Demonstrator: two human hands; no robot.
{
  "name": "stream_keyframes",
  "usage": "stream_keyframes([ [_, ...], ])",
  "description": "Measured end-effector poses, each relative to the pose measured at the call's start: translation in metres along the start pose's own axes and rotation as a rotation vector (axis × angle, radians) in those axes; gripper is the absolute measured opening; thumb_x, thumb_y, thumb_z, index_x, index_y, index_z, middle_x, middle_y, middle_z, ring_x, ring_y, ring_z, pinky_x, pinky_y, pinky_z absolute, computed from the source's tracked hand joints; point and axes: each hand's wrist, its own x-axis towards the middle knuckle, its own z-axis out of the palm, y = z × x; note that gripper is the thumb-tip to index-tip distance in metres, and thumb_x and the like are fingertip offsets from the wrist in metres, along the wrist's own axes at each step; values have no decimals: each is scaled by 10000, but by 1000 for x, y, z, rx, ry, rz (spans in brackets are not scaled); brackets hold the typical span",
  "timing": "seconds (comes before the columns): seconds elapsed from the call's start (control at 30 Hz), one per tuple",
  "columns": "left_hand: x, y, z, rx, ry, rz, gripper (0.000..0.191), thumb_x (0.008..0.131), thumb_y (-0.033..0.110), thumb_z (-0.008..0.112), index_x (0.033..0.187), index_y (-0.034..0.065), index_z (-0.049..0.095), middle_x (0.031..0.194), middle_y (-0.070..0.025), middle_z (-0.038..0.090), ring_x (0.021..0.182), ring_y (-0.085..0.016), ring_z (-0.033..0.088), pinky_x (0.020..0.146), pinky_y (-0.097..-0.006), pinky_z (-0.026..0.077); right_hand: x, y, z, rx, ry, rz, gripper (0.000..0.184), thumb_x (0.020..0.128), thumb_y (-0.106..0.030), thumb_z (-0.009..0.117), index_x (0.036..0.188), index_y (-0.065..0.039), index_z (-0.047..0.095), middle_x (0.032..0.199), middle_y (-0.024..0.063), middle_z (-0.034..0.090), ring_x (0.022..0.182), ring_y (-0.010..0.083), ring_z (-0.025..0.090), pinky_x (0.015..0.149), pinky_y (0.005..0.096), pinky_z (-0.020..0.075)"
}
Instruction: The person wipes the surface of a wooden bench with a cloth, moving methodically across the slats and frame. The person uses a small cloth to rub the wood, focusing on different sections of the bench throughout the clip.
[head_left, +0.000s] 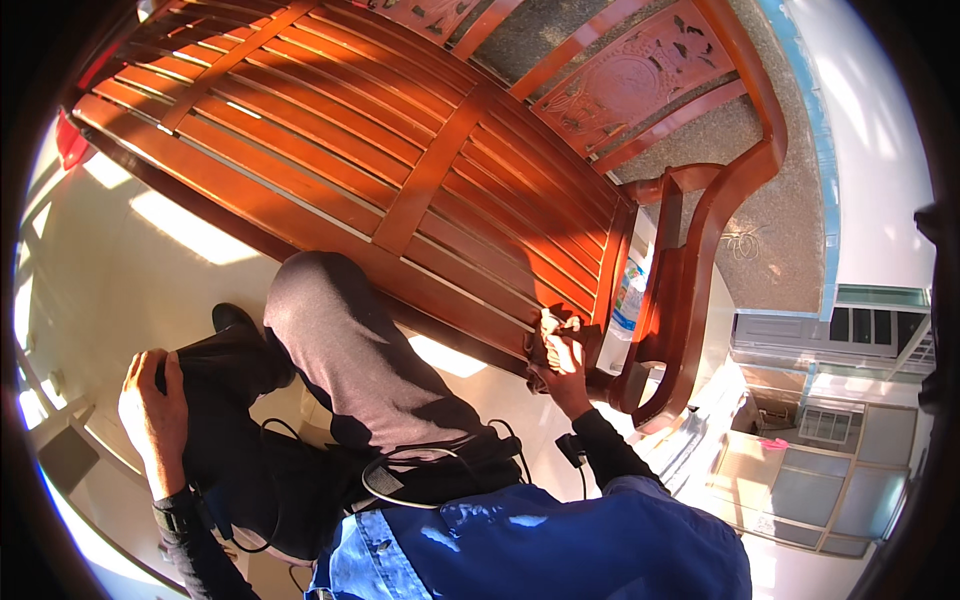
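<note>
My right hand (566, 375) presses a crumpled brown cloth (535, 352) onto the front corner of a slatted wooden bench seat (420, 180), beside the armrest (679, 300). Some of the cloth is hidden under my fingers. My left hand (154, 409) lies at my bent left knee, well away from the bench, with nothing visible in it and the thumb apart from the fingers. The seat is reddish-brown varnished wood, partly in sun and partly in shadow.
Behind the seat rises a carved wooden backrest (634, 79). A plastic bottle (630, 300) with a label shows past the seat's end, beside the armrest. Black cables (510, 427) run across my lap. A red object (70, 142) hangs near the bench's far left end.
</note>
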Motion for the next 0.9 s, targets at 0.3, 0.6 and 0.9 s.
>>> stream_keyframes([
  [0.3, -2, -3, 2, -18, 16, 29, 228, 1050, 223, 638, 1040, 6, 706, 996, -170, 719, 931, -400, 701, 838, -446, 550, 1, 9, -10, -101, 98, 105, 636, 876, -225, 863, 1437, -109, 588, 1392, 166, 559, 1297, 400, 545, 1109, 502, 474],
  [0.6, 1, -6, 4, -14, 9, 47, 216, 1049, 207, 632, 1032, 4, 705, 1000, -182, 719, 922, -405, 696, 831, -451, 547, 27, 145, 10, 16, 423, 308, 640, 903, -252, 821, 1462, -67, 572, 1308, 231, 612, 1208, 425, 583, 1058, 537, 465],
  [0.9, -4, -4, 6, -31, 23, 23, 210, 1036, 196, 645, 1026, -2, 712, 987, -181, 714, 905, -399, 694, 827, -450, 551, 16, 101, 9, -303, 407, 130, 564, 915, -234, 769, 1412, -18, 612, 1331, 284, 575, 1231, 432, 542, 1066, 524, 442],
])
